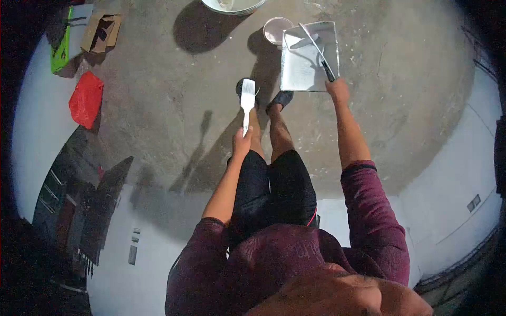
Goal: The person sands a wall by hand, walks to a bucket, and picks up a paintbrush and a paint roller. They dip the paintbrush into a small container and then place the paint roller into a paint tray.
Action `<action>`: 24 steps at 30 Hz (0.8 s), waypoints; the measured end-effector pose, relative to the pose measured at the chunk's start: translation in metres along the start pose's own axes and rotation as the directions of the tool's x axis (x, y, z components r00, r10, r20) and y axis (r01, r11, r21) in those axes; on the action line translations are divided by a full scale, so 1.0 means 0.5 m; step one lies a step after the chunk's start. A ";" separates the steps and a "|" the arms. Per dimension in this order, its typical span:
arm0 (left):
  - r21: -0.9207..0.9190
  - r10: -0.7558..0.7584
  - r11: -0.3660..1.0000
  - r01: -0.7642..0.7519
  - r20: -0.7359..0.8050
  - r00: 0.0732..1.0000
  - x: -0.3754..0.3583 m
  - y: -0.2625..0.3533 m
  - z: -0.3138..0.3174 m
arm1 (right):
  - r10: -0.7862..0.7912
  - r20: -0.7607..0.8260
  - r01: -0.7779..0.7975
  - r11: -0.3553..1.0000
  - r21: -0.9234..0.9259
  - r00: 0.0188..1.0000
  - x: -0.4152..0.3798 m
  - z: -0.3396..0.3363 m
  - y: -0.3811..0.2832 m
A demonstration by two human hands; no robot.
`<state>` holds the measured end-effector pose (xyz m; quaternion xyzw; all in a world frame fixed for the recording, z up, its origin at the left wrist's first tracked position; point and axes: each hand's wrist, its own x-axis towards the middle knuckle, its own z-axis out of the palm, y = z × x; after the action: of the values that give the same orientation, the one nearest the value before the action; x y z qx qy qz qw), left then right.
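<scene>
Paintbrush point(247, 100) in the left hand point(242, 141), fingers closed round the lower end of its handle, the pale bristles pointing away from the body and showing above the shoes point(279, 98); the brush stands clear of the concrete floor point(174, 105), held out over the person's own legs, and its shadow falls long and thin across the floor to the left. The right hand point(337, 89) is closed at the near edge of a metal paint tray point(308, 58), at the dark grip of a roller frame point(317, 48) whose wire arm runs slantwise across the tray; whether the fingers hold the tray's edge, the roller's grip or both cannot be told from here. The tray looks tilted towards the camera. Just beyond the tray's far left corner sits a small round container point(276, 27) with a pale inside; further off, at the top edge, the rim of a larger white bucket point(232, 7). Well to the left lie a red plastic bag point(86, 99), a torn cardboard box point(100, 31) and a green package point(62, 47) beside the white wall.
</scene>
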<state>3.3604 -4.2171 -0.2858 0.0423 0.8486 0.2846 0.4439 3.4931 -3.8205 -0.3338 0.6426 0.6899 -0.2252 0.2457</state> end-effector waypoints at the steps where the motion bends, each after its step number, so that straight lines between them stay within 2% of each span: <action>1: -0.008 -0.003 1.000 0.004 0.001 1.000 -0.002 -0.030 0.005 | -0.014 -0.004 0.014 1.000 -0.011 1.000 -0.007 -0.004 0.007; 3: -0.083 -0.065 0.994 0.068 0.038 0.997 -0.029 -0.030 0.005 | -0.031 -0.033 0.030 0.999 -0.036 0.999 -0.032 -0.017 0.016; 5: -0.068 -0.072 0.995 0.074 0.026 0.997 -0.050 -0.044 0.020 | -0.048 -0.062 0.045 0.997 -0.057 0.997 -0.047 -0.032 0.027; 7: -0.025 0.017 1.000 -0.018 -0.053 0.998 -0.054 -0.092 0.052 | -0.042 -0.042 0.039 0.997 -0.068 0.998 -0.046 -0.043 0.039; 11: -0.031 0.026 0.999 -0.028 -0.062 0.998 -0.129 -0.030 0.058 | -0.099 -0.023 0.095 0.987 -0.132 0.995 -0.041 -0.075 0.081; 13: -0.019 0.003 1.000 -0.004 -0.050 0.999 -0.179 0.028 0.047 | -0.104 -0.032 0.098 0.984 -0.152 0.994 -0.058 -0.144 0.085; 17: -0.048 0.022 0.999 -0.026 -0.078 0.997 -0.235 -0.038 0.073 | -0.142 -0.059 0.123 0.961 -0.249 0.988 -0.065 -0.189 0.128; 19: -0.148 0.081 0.985 -0.090 -0.068 0.994 -0.267 -0.072 0.075 | -0.211 0.037 0.208 0.896 -0.392 0.977 -0.092 -0.226 0.138; 20: -0.154 0.081 0.984 -0.091 -0.066 0.994 -0.282 -0.067 0.068 | -0.210 0.034 0.206 0.894 -0.397 0.977 -0.110 -0.250 0.135; 22: -0.059 -0.046 0.997 0.047 0.011 0.999 -0.320 -0.044 0.046 | -0.266 0.066 0.267 0.852 -0.451 0.962 -0.153 -0.296 0.124; 24: -0.046 -0.021 0.999 0.019 -0.042 0.999 -0.354 -0.034 0.043 | -0.239 0.057 0.237 0.842 -0.486 0.969 -0.152 -0.308 0.125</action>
<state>3.4868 -4.2793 -0.1750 0.0178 0.8517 0.3002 0.4292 3.5519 -3.7786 -0.1660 0.4696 0.7993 -0.0705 0.3683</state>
